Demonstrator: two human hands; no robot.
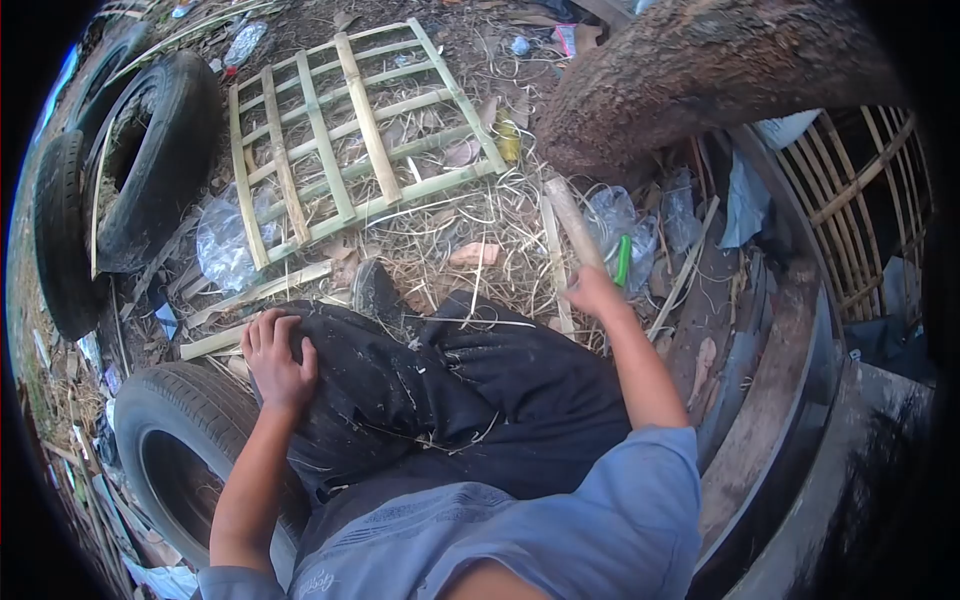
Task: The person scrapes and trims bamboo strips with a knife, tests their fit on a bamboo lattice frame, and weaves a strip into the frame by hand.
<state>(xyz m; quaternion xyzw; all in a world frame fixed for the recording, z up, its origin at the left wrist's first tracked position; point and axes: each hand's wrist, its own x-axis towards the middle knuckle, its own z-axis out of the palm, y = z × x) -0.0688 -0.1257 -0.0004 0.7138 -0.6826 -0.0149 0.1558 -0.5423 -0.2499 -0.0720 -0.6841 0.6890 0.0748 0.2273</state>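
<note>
Gripping firmly, the right hand (598, 292) is closing its fingers around a wooden stick (573, 222); I'm seeing the bamboo lattice (366, 118) lying far left, slats already crossing, anything left undone escaping me; the left hand (280, 362) is resting, loosely spread and holding nothing, on the left knee (338, 350); the right forearm is reaching forward.

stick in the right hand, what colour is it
The stick is pale brown; it shows in the head view, the only one here.
</note>
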